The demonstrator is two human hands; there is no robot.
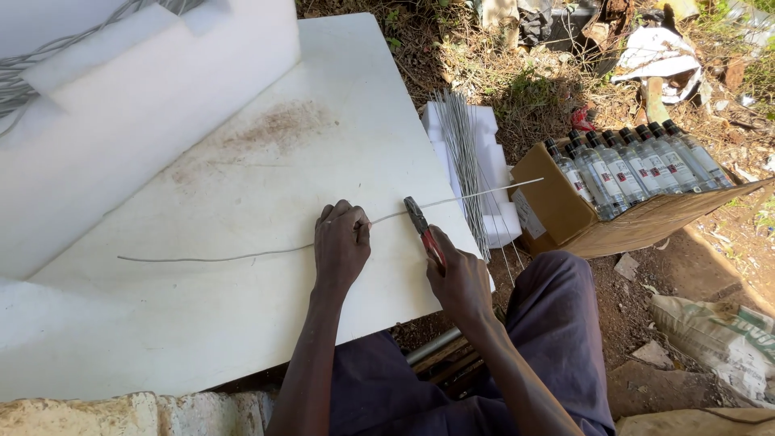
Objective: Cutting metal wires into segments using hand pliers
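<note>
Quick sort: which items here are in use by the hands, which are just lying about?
In use:
- long wire, pinned by the left hand
- red-handled pliers in the right hand, jaws at the wire
- white board under the wire
- bundle of cut wires on a foam block

Lying about:
- box of bottles
- sack
- litter

Bright daylight, sharp focus throughout; the white board [242,161] glares slightly, dappled shade falling far right on the ground [565,73]
</note>
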